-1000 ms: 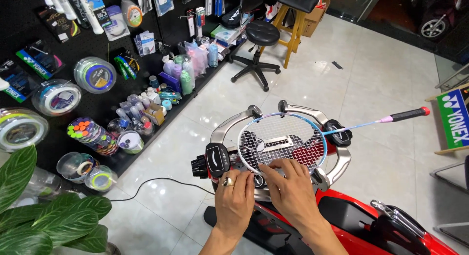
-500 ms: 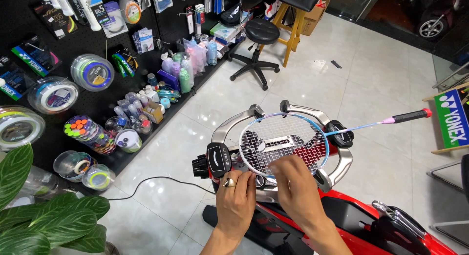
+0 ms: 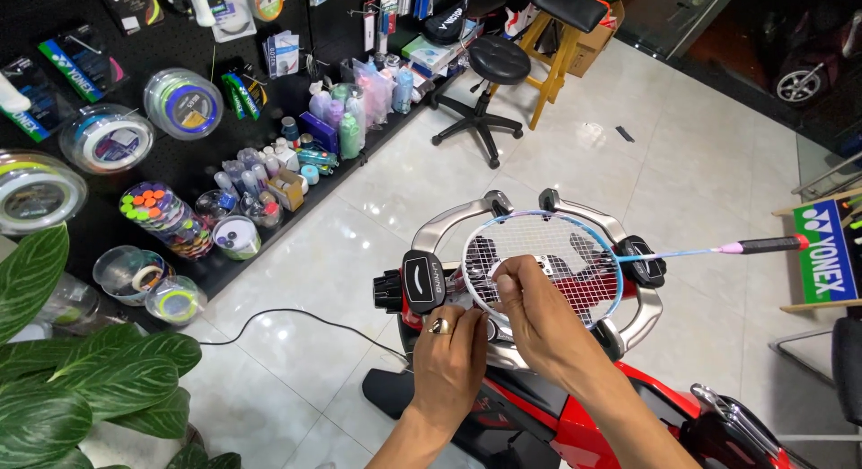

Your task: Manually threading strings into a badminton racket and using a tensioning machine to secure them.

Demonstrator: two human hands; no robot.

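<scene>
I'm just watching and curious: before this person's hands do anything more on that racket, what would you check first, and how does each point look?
1. Racket seated in the stringing machine's cradle: ok, frame lies flat inside it.
2. Right hand on the strings: ok, fingertips pinch at the string bed.
3. Left hand steadying: ok, it rests at the near rim.
4. String tension: cannot tell.
5. Power cable on the floor: ok, away from the hands.
</scene>
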